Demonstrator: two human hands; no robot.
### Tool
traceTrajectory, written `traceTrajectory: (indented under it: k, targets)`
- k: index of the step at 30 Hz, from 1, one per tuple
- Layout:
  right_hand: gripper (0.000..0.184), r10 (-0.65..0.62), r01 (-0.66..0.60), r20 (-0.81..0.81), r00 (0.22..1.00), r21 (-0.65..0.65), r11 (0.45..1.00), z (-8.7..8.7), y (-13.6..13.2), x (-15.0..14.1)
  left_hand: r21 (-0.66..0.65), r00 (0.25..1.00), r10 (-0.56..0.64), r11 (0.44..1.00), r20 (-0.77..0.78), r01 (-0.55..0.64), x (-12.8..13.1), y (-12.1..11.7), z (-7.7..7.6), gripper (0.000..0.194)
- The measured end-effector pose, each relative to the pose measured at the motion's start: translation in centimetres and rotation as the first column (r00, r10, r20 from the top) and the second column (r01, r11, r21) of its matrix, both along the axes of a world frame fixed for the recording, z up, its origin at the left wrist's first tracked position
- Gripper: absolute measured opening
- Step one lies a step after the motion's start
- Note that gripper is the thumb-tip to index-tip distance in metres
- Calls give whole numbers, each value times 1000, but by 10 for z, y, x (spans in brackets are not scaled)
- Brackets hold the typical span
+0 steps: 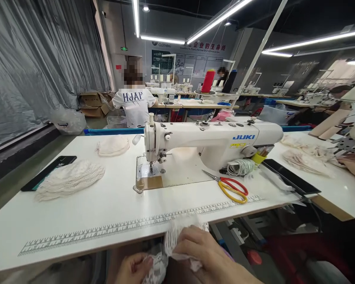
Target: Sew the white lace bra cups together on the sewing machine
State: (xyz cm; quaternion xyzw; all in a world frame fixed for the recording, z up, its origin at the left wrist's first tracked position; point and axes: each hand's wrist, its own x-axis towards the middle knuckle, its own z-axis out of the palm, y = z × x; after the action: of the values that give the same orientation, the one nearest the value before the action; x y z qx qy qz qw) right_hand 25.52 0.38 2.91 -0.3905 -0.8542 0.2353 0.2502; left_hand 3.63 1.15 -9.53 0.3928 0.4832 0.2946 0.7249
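At the table's front edge, my right hand [199, 248] is closed over a piece of white lace fabric [171, 236], part of which rests on the tabletop. Lower and to the left, my left hand [134, 269] pinches a lace-edged white piece [158, 265] between thumb and fingers, below the edge. Whether the two pieces are joined I cannot tell. Beyond my hands stands a white sewing machine [215, 136], its needle area to the left. Red-and-yellow-handled scissors [232, 189] lie in front of it. A printed ruler scale [130, 227] runs along the table front.
A stack of cream lace pieces [72, 177] lies left on a dark phone-like object [57, 163], with another pile [113, 146] behind. Right of the machine are a coiled cord [241, 167], a yellow cup [259, 157] and a black tray-like strip [286, 175]. A person [135, 102] works ahead.
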Motion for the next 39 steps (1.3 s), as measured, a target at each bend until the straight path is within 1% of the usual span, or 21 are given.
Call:
traceTrajectory:
  k: [1, 3, 5, 6, 8, 10, 11, 13, 14, 16, 17, 18, 19, 21, 23, 25, 28, 32, 34, 36, 39]
  targets:
    - [13, 15, -30, -100, 995, -147, 989, 6, -5, -1, 14, 999, 52, 999, 1, -52, 2, -1, 4, 55]
    - [7, -50, -43, -223, 974, -394, 918, 9, -10, -3, 22, 992, 119, 993, -47, -119, 8, -6, 19, 55]
    - [10, -127, -26, -236, 963, -555, 831, -1, -9, -6, 48, 994, 104, 993, -11, -104, 14, -11, 36, 51]
    - [11, -143, -20, -223, 964, -600, 800, -10, -7, -8, 35, 996, 90, 995, 14, -91, 16, -13, 43, 50]
    - [13, -130, -11, -173, 976, -640, 768, -29, -4, -13, -23, 996, 53, 998, 72, -51, 18, -16, 53, 48]
    - [17, -104, 6, -114, 988, -643, 766, -44, -2, -19, -71, 993, 37, 997, 113, -29, 16, -22, 57, 46]
    - [20, -90, 9, -93, 992, -645, 764, -48, -2, -21, -91, 991, 31, 996, 130, -19, 14, -25, 58, 44]
    - [24, -64, -16, -95, 993, -667, 745, -49, -2, -23, -119, 986, 12, 993, 165, 8, 9, -30, 58, 40]
    - [26, -48, -51, -124, 991, -689, 723, -47, -2, -24, -129, 982, 4, 991, 187, 20, 7, -32, 57, 38]
    - [28, 0, -163, -216, 976, -737, 656, -43, -3, -24, -140, 975, 5, 990, 220, 26, 3, -34, 57, 37]
    - [28, 19, -209, -255, 967, -743, 636, -42, -3, -24, -149, 974, 9, 989, 228, 26, 2, -34, 57, 37]
    - [28, 29, -227, -272, 962, -734, 641, -42, -2, -25, -161, 972, 6, 986, 235, 32, 2, -33, 57, 38]
    - [27, 30, -216, -264, 964, -710, 671, -44, -2, -26, -174, 971, -2, 984, 240, 45, 2, -33, 58, 38]
    - [25, 15, -139, -196, 980, -634, 760, -49, -2, -27, -192, 968, -32, 978, 249, 82, 2, -33, 61, 36]
    - [24, 5, -73, -118, 993, -579, 812, -55, -2, -30, -199, 966, -48, 975, 254, 100, 2, -34, 63, 34]
    - [23, 7, -48, -76, 997, -559, 828, -59, -3, -32, -202, 967, -41, 975, 253, 95, 0, -33, 65, 32]
    - [22, 5, -43, -74, 997, -513, 858, -61, -3, -34, -201, 968, -28, 976, 248, 80, -2, -33, 67, 31]
    - [17, 45, -67, -60, 997, -446, 892, -63, -2, -36, -114, 983, -73, 989, 166, 92, -1, -35, 64, 37]
    - [15, 64, -74, -39, 997, -431, 899, -65, -1, -38, -65, 990, -101, 992, 98, 108, 0, -37, 60, 41]
    - [14, 63, -68, -25, 998, -418, 906, -67, 0, -39, -40, 995, -92, 995, 42, 94, 1, -37, 56, 47]
    - [19, 45, -60, -46, 998, -418, 906, -68, 4, -39, -60, 997, -79, 995, 9, 79, -2, -36, 54, 51]
